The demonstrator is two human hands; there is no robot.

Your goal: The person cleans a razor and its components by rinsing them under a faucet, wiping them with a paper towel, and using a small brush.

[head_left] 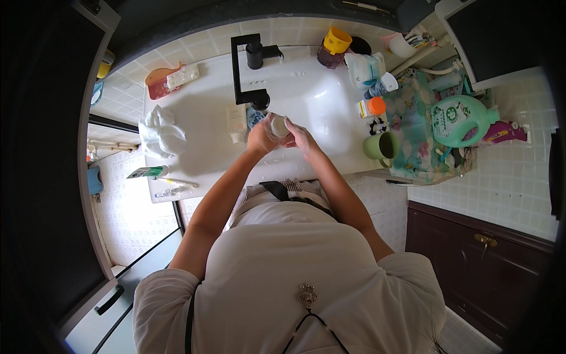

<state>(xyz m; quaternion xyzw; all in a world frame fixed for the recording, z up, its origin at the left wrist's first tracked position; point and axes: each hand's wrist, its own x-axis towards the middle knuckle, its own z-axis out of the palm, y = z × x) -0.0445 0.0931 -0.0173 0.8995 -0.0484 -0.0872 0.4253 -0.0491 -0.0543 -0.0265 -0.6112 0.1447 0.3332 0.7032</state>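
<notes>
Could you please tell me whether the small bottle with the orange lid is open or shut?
Shut, it appears: the orange lid covers the small bottle's top.

Between the fingers (289,123) I see a smooth, pale round piece (279,125), material unclear. Beneath them, a glossy white basin (203,124); beyond, a matt black angular faucet (254,56); rightward, a smooth green plastic cup (378,147); leftward, a crumpled white cloth-like bundle (160,133).

Uneven light, brightest at left: pale floor (130,203) there blown out. Glare patches on glossy white sink (333,109). Dark brown cabinet (507,274), near right, dim. Strong fisheye bending, rim blacked out.
</notes>
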